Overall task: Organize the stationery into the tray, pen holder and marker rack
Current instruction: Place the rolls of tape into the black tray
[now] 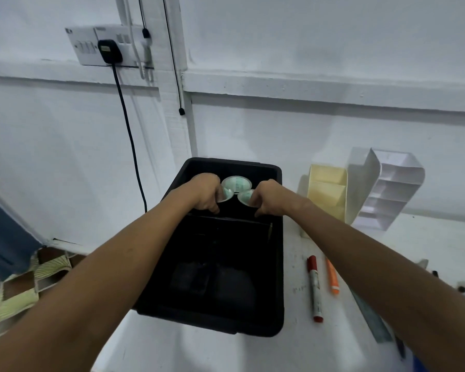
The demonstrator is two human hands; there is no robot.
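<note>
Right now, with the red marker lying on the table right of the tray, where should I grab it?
Pinch the white barrel of the red marker near its middle, coming straight down from above. It lies flat with its length running away from you, and the orange marker lies close on its right, so keep your fingers short of that side.

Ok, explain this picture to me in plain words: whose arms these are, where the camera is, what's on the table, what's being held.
No machine here. These are a person's own bare arms, seen from a camera worn on their head, looking forward and down. Both hands reach into the far end of a black tray on a white table. The left hand and right hand each curl their fingers round a tape roll; a third roll lies behind. Right of the tray lie a red marker and an orange marker. By the wall stand a yellow pen holder and a white rack.
</note>
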